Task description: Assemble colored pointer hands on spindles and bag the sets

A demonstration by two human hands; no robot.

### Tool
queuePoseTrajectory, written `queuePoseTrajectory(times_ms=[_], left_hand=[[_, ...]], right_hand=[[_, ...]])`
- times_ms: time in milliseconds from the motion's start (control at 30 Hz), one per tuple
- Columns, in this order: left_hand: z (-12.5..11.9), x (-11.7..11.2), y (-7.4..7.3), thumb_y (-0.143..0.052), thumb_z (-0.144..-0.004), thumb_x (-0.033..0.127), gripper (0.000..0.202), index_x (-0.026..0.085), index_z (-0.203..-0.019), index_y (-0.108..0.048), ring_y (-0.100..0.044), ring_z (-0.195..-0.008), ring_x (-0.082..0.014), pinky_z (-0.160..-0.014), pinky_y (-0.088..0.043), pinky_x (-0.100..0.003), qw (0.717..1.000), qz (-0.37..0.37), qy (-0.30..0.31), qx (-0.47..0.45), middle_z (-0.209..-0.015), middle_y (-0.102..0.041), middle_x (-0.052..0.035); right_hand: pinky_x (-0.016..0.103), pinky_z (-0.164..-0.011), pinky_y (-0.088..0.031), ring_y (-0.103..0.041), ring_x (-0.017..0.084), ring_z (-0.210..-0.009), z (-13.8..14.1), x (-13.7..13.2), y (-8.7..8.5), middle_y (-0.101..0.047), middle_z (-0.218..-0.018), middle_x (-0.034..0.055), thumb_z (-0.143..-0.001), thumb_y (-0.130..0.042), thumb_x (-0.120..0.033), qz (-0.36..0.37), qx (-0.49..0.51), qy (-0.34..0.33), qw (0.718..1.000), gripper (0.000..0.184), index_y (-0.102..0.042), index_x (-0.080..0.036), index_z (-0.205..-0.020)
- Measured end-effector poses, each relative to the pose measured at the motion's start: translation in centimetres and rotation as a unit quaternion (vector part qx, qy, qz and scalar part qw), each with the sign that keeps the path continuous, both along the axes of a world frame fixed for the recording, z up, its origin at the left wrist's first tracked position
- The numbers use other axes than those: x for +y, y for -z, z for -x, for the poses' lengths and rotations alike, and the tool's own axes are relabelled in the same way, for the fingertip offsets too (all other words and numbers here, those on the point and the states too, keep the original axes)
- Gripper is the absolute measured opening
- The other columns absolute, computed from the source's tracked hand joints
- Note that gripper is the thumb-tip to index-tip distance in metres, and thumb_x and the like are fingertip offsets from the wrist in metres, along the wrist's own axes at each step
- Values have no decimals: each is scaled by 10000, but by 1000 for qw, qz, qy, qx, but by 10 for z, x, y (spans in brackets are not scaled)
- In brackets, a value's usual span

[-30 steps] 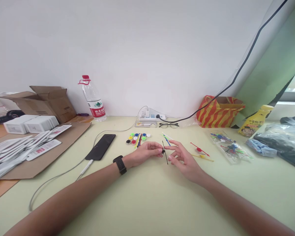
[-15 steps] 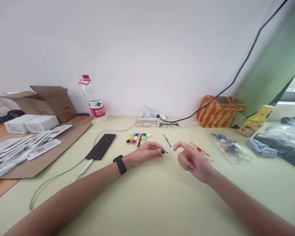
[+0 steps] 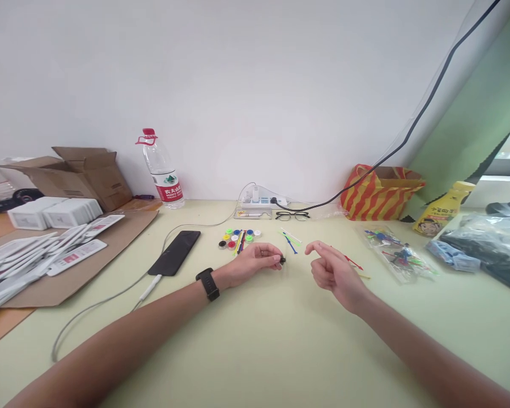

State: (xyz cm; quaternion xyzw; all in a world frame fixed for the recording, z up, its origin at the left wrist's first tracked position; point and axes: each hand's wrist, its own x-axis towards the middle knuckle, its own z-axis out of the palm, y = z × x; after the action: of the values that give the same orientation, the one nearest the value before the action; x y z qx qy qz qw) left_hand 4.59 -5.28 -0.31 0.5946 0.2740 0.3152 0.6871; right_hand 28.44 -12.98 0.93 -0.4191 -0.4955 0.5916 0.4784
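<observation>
My left hand (image 3: 259,259), wearing a black watch, pinches a small dark piece (image 3: 283,260) between thumb and fingertips, above the green tabletop. A faint blurred streak shows beside the piece; its exact kind is too small to make out. To the right, my right hand (image 3: 335,275) hovers with its index finger stretched out and bent towards the piece, the other fingers curled, nothing visible in it. A gap separates the two hands. Behind my left hand are several coloured round discs (image 3: 249,238) and thin coloured sticks (image 3: 240,241). Blue, green and white sticks (image 3: 289,241) lie between the hands, farther back.
A phone (image 3: 175,253) on a cable lies left. Glasses (image 3: 292,216), a power strip (image 3: 263,202) and a water bottle (image 3: 164,170) stand along the wall. At right are a bag of coloured parts (image 3: 397,252), a yellow bottle (image 3: 442,209) and a striped bag (image 3: 376,195).
The dark piece's thin arms, visible earlier, are now a faint blur. My right hand has shifted slightly right, away from the piece. My left hand stays nearly in place.
</observation>
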Motion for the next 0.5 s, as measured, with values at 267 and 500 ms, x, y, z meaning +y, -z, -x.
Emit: queuePoseTrajectory(times_ms=[267,500], left_hand=[[0,-1,-3,-879,-792,400,353,140,-988,-744,-688,-867,-180,-886,-524,-330,1000,5,9,9,-874,-718,-69],[1,3,4,-839,-843,389,305,156,-1012,-738,-687,-904,-177,-917,-525,-330,999,-10,36,10,-936,-723,-72]], right_hand=[[254,-545,-347,-383,115,-569,6,6,10,-399,-647,-73,-961,-622,-514,-76,-109,16,991,287,-580,-238,-1028],[289,-655,-459,-541,157,-757,12,1,18,-588,-871,8,-986,-592,-375,-202,-231,1,952,142,-585,-233,-987]])
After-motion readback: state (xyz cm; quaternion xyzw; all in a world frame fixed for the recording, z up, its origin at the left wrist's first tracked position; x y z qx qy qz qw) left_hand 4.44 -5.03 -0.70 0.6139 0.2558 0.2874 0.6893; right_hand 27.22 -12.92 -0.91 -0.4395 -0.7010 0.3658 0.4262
